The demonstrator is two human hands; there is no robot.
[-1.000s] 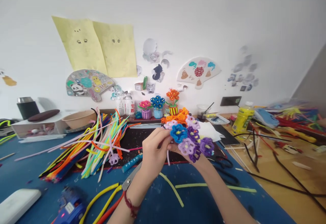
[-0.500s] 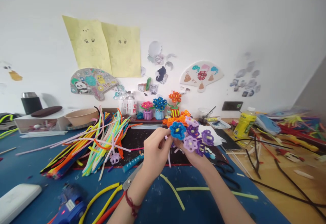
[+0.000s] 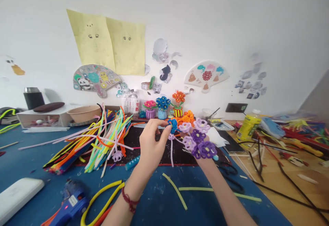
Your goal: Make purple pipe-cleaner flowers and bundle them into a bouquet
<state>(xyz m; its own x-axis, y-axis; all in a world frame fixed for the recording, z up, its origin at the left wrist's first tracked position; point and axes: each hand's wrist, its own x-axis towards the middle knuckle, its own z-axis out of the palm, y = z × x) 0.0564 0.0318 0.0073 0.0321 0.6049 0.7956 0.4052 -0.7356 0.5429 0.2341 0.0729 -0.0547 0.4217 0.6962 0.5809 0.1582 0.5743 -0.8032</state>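
My right hand point(image 3: 204, 159) is closed around the stems of a bunch of pipe-cleaner flowers point(image 3: 197, 140) in purple and lilac, and the blooms hide most of its fingers. My left hand point(image 3: 151, 143) pinches a blue pipe-cleaner flower point(image 3: 172, 126) at the left edge of the bunch. A lilac stem point(image 3: 171, 150) hangs down between my hands. Both hands hover above a black mat point(image 3: 138, 140) on the blue table point(image 3: 159, 205).
A heap of coloured pipe cleaners point(image 3: 95, 137) lies left. A blue glue gun point(image 3: 69, 202) and a white block point(image 3: 17, 198) sit at the near left. Small potted pipe-cleaner flowers point(image 3: 161, 107) stand by the wall. A yellow bottle point(image 3: 248, 125), black wires point(image 3: 269, 171) and scissors point(image 3: 227, 171) lie right.
The bunch has tilted to the right and the blue flower has been drawn to its left edge in my left fingers. The camera has tipped slightly up and left.
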